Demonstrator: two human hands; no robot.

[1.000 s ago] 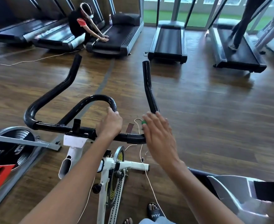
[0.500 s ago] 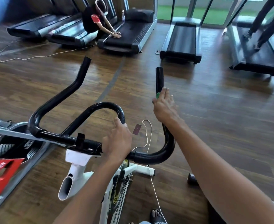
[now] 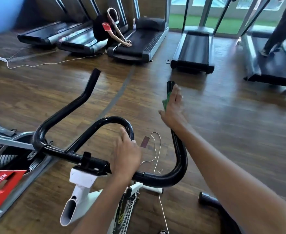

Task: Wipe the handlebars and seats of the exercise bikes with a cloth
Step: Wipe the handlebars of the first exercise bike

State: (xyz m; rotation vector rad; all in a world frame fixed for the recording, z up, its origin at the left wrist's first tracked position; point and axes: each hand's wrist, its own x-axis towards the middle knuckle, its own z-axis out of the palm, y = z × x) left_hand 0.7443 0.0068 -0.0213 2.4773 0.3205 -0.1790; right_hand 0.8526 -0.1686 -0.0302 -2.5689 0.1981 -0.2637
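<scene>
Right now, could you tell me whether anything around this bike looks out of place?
A loose white cord trails across the wooden floor under the handlebar, and a small dark card lies beside it.

Black treadmills [image 3: 192, 48] line the wooden floor [image 3: 231, 124] from ten to two o'clock. A crouching person [image 3: 105, 29] touches one at eleven. A white cord [image 3: 37, 64] trails at ten.

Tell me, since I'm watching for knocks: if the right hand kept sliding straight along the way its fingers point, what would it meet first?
The right hand, pressing the green cloth to the handlebar, points toward the bar's open tip. It would probably slide off the end; beyond looks like bare floor, though depth is unclear.
</scene>
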